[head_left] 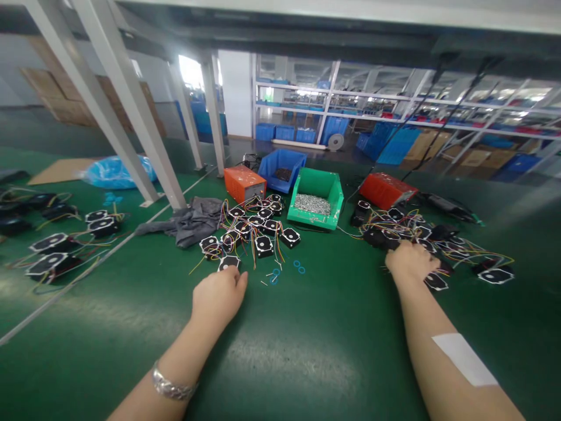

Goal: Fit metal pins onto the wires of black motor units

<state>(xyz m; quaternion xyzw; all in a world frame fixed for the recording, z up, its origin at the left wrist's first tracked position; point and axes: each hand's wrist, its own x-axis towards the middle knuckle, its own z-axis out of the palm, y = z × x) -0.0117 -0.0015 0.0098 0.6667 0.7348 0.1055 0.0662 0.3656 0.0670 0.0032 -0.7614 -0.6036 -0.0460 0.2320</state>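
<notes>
My left hand (219, 293) is closed at the near edge of a group of stepper motors. Its fingertips are on one black motor with a silver face (228, 263), partly hidden by the hand. Coloured wires trail from the other motors (264, 245) just beyond. On the right, my right hand (411, 261) reaches into a second pile of wired motors, fingers curled down; what lies under them is hidden. One motor (436, 282) shows below that hand, and another (496, 275) lies farther right. Blue rings (299, 267) and small pins (263, 283) lie between the hands.
A green bin (318, 219) full of small metal parts stands ahead, beside a blue bin (283, 161). Orange boxes (243, 182) flank them. A grey cloth (190, 222) lies left, near metal posts (127, 99). More motors (50, 266) sit far left; a shelf hangs overhead.
</notes>
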